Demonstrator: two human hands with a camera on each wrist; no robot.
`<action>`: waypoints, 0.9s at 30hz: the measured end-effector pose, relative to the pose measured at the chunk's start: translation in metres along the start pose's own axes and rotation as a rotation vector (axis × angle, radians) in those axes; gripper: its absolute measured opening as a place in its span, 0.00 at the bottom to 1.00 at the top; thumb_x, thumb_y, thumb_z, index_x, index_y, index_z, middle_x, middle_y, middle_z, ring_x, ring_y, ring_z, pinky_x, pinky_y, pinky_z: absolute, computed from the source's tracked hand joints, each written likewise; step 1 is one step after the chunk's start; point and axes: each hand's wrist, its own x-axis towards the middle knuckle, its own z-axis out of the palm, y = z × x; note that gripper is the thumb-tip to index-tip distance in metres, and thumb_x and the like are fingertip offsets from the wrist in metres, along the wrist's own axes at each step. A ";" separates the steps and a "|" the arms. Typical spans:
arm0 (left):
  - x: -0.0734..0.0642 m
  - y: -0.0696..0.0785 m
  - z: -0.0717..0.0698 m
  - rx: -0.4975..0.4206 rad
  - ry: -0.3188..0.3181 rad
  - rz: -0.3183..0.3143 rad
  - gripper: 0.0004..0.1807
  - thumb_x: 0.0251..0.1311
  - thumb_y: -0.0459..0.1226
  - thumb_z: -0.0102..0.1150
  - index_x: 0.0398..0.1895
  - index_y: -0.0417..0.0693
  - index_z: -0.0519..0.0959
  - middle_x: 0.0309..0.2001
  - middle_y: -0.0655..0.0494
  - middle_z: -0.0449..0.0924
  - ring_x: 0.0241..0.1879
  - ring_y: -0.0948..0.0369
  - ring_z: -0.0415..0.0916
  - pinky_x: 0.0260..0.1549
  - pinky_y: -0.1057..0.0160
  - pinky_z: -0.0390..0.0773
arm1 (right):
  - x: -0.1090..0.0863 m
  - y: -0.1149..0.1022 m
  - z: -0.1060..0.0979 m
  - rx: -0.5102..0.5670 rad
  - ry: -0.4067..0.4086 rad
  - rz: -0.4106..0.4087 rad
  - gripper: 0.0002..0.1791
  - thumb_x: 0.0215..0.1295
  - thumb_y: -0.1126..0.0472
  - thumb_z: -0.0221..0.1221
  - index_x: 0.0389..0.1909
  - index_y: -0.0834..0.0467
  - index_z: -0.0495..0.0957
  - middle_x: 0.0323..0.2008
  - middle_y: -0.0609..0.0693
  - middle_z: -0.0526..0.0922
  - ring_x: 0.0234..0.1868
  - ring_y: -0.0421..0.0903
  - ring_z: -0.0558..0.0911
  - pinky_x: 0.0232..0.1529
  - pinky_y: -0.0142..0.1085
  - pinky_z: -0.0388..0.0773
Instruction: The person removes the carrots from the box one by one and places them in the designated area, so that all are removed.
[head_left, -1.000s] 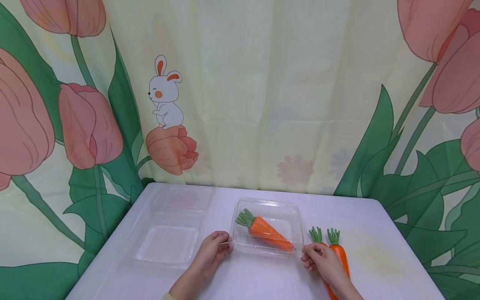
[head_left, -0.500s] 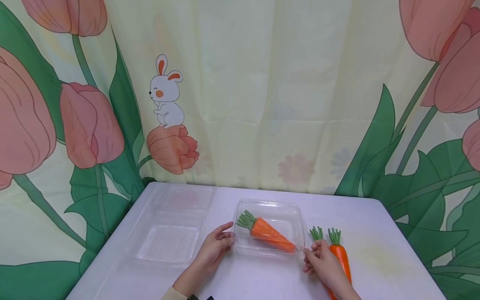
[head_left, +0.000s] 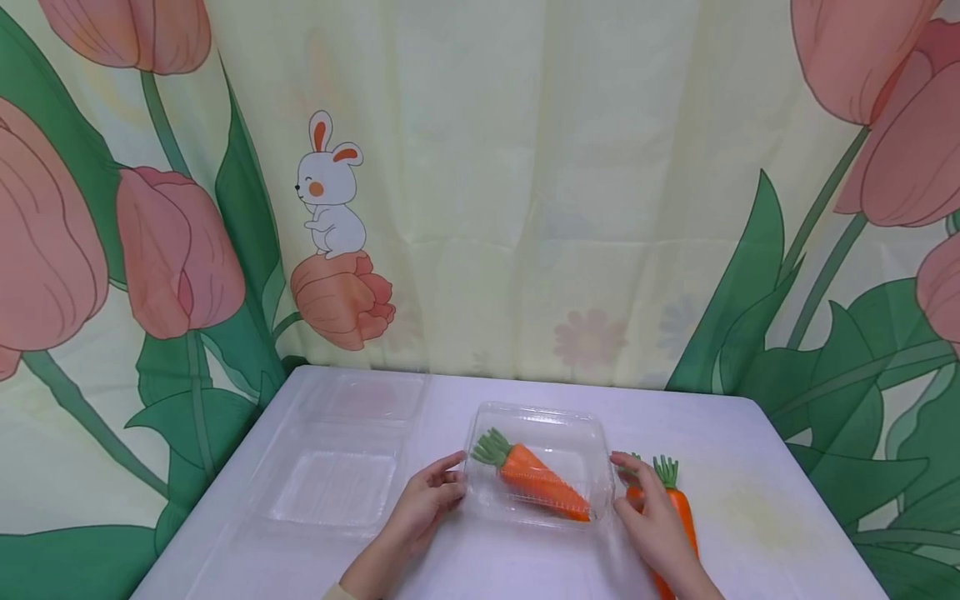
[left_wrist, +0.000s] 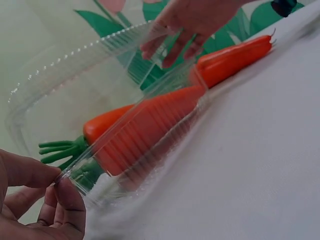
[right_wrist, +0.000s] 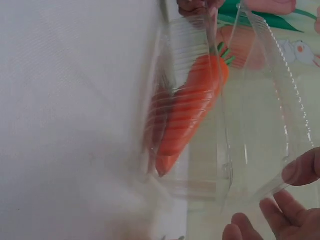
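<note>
A clear plastic clamshell box stands mid-table. Inside it lies an orange carrot with green stalks, slanting from upper left to lower right. The lid is tilted up, its ridged edge raised. At the box's left side my left hand pinches the plastic edge between thumb and fingertip, as the left wrist view shows. My right hand is at the right side, thumb and fingers on either side of the lid's corner. Two more carrots lie under and beside that hand, partly hidden by it.
A second clear plastic clamshell box lies unfolded at the left of the white table. A curtain printed with tulips and a rabbit hangs behind the table's back edge.
The front edge of the box with the carrot has shifted slightly toward me. My right hand's thumb and forefinger have spread apart and its forefinger has moved up along the box's side.
</note>
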 end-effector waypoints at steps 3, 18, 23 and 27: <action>-0.003 -0.001 0.000 -0.003 -0.001 -0.004 0.35 0.62 0.23 0.60 0.75 0.34 0.65 0.42 0.55 0.77 0.39 0.63 0.76 0.41 0.67 0.81 | 0.001 -0.006 -0.003 0.079 0.000 0.012 0.32 0.71 0.67 0.50 0.76 0.58 0.60 0.76 0.60 0.62 0.74 0.62 0.65 0.68 0.60 0.71; -0.018 -0.001 0.000 0.031 -0.011 -0.024 0.35 0.60 0.24 0.62 0.73 0.35 0.66 0.42 0.51 0.80 0.39 0.61 0.77 0.41 0.66 0.82 | 0.022 -0.025 -0.021 0.389 -0.034 -0.125 0.40 0.81 0.36 0.26 0.80 0.60 0.51 0.79 0.65 0.53 0.79 0.67 0.53 0.75 0.67 0.50; -0.021 -0.001 -0.001 0.008 -0.029 -0.009 0.36 0.60 0.24 0.61 0.73 0.34 0.65 0.41 0.52 0.79 0.38 0.62 0.77 0.40 0.67 0.81 | 0.033 -0.027 -0.020 0.415 -0.037 -0.139 0.40 0.81 0.34 0.27 0.82 0.55 0.48 0.82 0.62 0.50 0.81 0.64 0.51 0.76 0.67 0.49; -0.023 0.000 -0.001 0.003 -0.029 -0.001 0.36 0.59 0.23 0.60 0.73 0.34 0.65 0.41 0.53 0.79 0.38 0.62 0.77 0.40 0.67 0.81 | 0.047 -0.027 -0.019 0.392 -0.074 -0.132 0.41 0.80 0.34 0.29 0.84 0.52 0.41 0.83 0.59 0.46 0.82 0.63 0.49 0.76 0.65 0.51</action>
